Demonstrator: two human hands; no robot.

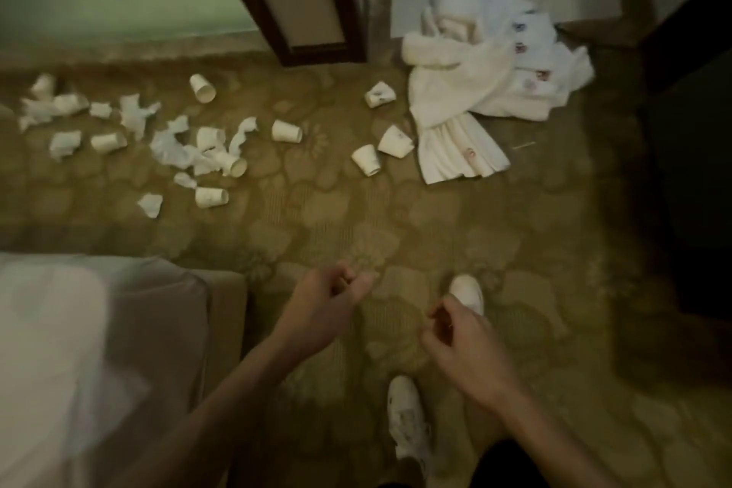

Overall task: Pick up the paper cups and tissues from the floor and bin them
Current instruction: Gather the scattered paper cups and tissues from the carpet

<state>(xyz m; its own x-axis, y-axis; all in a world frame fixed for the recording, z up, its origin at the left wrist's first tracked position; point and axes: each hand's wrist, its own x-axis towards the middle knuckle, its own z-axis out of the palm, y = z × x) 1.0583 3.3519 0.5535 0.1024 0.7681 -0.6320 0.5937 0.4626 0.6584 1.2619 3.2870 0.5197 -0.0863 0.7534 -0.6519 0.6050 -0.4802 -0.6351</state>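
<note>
White paper cups [286, 131] and crumpled tissues [136, 113] lie scattered on carpet [455, 218], 10 to 12 o'clock. Left hand [336, 297] and right hand [455, 333] at 6 o'clock, fingers loosely curled, both empty, well apart from the litter.

Single view, head-worn, wide-angle. Faces forward and steeply down onto carpet [396, 210], from above wearer's own shoes [408, 420]. Nearest lens: left hand [328, 301] and right hand [461, 333], forearms entering from bottom edge. Bed corner [178, 329] close, lower left. Cups [286, 131] and tissues [170, 147] farther off, upper left. Towel heap [475, 91] upper right. Wall foot and dark frame [325, 51] along top, farthest. Picture soft, dim.
</note>
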